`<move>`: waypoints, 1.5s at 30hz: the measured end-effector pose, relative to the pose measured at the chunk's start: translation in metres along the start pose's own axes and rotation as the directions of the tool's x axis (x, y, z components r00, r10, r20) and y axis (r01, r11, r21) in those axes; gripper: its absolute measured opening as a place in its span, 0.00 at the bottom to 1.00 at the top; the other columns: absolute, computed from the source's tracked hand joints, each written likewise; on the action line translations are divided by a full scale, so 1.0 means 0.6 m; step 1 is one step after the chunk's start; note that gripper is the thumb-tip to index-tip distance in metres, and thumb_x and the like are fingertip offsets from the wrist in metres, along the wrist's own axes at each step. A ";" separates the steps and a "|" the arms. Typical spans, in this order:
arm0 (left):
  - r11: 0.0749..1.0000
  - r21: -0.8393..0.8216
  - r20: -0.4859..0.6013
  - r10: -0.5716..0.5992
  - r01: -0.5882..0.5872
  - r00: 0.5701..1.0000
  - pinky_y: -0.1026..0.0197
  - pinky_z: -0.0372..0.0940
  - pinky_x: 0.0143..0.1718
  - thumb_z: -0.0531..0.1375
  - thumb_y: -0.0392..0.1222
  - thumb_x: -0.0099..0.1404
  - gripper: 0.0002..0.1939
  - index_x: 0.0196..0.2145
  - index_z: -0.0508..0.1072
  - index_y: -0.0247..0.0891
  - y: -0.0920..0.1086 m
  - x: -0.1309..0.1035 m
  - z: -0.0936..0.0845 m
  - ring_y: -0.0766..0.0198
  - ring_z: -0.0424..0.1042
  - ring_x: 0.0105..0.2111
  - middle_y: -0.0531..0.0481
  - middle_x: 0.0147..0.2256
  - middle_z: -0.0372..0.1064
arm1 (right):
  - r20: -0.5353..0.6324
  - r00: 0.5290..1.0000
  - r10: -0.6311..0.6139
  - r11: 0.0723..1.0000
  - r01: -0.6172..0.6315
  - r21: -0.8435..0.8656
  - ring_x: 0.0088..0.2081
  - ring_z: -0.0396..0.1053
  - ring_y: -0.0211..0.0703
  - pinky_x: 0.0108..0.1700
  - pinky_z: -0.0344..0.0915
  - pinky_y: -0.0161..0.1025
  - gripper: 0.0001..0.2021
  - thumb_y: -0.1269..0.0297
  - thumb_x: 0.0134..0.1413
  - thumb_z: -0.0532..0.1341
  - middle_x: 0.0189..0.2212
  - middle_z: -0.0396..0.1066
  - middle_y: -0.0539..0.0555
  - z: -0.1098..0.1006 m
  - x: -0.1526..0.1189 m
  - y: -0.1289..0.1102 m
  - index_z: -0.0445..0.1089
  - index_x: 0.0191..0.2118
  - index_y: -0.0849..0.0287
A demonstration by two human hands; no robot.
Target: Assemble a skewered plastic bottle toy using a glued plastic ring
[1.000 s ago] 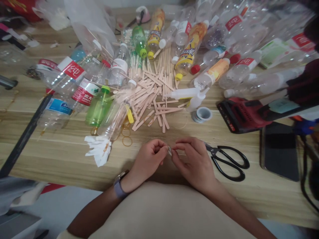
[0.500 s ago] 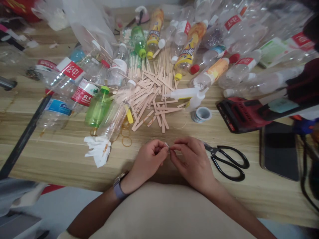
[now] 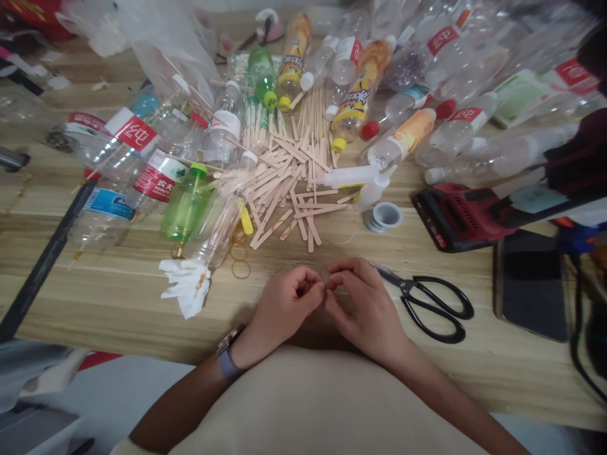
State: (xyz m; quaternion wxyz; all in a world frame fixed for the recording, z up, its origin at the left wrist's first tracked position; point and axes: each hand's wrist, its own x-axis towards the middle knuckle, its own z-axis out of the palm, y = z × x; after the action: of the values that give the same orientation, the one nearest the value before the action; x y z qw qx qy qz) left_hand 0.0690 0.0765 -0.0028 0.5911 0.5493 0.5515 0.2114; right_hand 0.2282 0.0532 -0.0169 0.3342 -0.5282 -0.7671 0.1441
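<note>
My left hand [image 3: 293,302] is closed, thumb pressed against the curled index finger. What it pinches is too small to make out. My right hand [image 3: 363,303] meets it fingertip to fingertip, thumb and index finger pinched together on something equally hard to see. Both hands are low over the front of the wooden table [image 3: 123,309]. Black-handled scissors [image 3: 417,297] lie just right of my right hand, their blades pointing toward it. Beyond my hands lies a heap of flat wooden sticks [image 3: 284,183]. A white crumpled tissue [image 3: 186,287] and several rubber bands [image 3: 240,261] are to the left.
Plastic bottles crowd the left, including a green bottle [image 3: 184,208], and the back right, including a yellow-labelled bottle [image 3: 360,88]. A grey spool [image 3: 385,217], a glue bottle [image 3: 374,191], a red and black power tool [image 3: 459,215] and a dark phone [image 3: 531,284] are on the right.
My fingertips have shifted slightly, and a small pale bit that showed at my left thumb is now hidden. The things on the table stay in place.
</note>
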 end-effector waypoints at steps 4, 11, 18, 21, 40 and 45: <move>1.000 -0.010 0.000 0.002 -0.002 1.000 0.67 0.55 0.22 0.56 0.43 0.62 0.06 0.30 0.69 0.39 -0.004 0.000 -0.002 0.70 0.63 0.19 0.59 0.20 0.65 | 0.005 0.999 0.040 0.999 -0.040 0.029 0.39 0.72 0.49 0.39 0.69 0.46 0.04 0.71 0.55 0.58 0.35 0.71 0.56 -0.002 0.001 -0.001 0.66 0.31 0.55; 0.999 -0.031 -0.037 -0.017 0.016 0.999 0.67 0.54 0.21 0.56 0.44 0.63 0.07 0.31 0.69 0.39 -0.007 -0.001 -0.003 0.70 0.62 0.19 0.60 0.19 0.63 | -0.051 0.999 -0.010 1.000 0.009 -0.021 0.40 0.73 0.50 0.42 0.68 0.48 0.03 0.71 0.56 0.60 0.37 0.73 0.56 0.002 -0.002 0.002 0.70 0.35 0.55; 0.999 0.049 -0.032 0.013 -0.011 0.999 0.66 0.54 0.22 0.56 0.42 0.62 0.06 0.29 0.69 0.39 -0.003 0.000 -0.003 0.69 0.61 0.19 0.59 0.18 0.63 | -0.027 1.000 0.008 1.000 -0.008 0.009 0.39 0.74 0.49 0.42 0.68 0.48 0.04 0.71 0.56 0.60 0.36 0.74 0.55 0.001 0.000 0.002 0.69 0.33 0.55; 0.992 0.097 -0.017 0.077 -0.075 0.997 0.66 0.56 0.25 0.57 0.41 0.61 0.05 0.28 0.70 0.39 -0.005 0.000 -0.003 0.68 0.64 0.22 0.57 0.21 0.66 | 0.019 0.998 0.060 0.996 -0.061 0.072 0.39 0.74 0.50 0.40 0.69 0.47 0.05 0.71 0.54 0.59 0.35 0.74 0.56 -0.003 0.003 -0.002 0.67 0.30 0.55; 0.997 -0.070 -0.074 -0.016 0.011 0.997 0.68 0.53 0.20 0.55 0.43 0.62 0.07 0.29 0.67 0.39 -0.005 0.002 -0.004 0.71 0.61 0.18 0.61 0.18 0.61 | -0.062 0.998 0.018 0.999 -0.016 0.029 0.44 0.73 0.50 0.46 0.69 0.49 0.02 0.68 0.57 0.62 0.42 0.72 0.58 -0.005 0.000 0.001 0.71 0.36 0.55; 0.998 -0.063 -0.054 0.012 -0.016 0.998 0.68 0.54 0.20 0.55 0.42 0.63 0.06 0.30 0.68 0.38 -0.007 0.000 -0.005 0.71 0.61 0.18 0.61 0.18 0.61 | -0.026 0.999 0.026 0.998 -0.024 0.057 0.44 0.73 0.51 0.46 0.69 0.49 0.02 0.68 0.60 0.61 0.41 0.73 0.58 -0.003 0.002 0.004 0.71 0.37 0.55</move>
State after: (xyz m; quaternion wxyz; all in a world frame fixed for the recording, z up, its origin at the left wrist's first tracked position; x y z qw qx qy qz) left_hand 0.0652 0.0765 -0.0061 0.5917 0.5283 0.5563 0.2476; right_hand 0.2312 0.0550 -0.0165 0.3575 -0.5301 -0.7515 0.1628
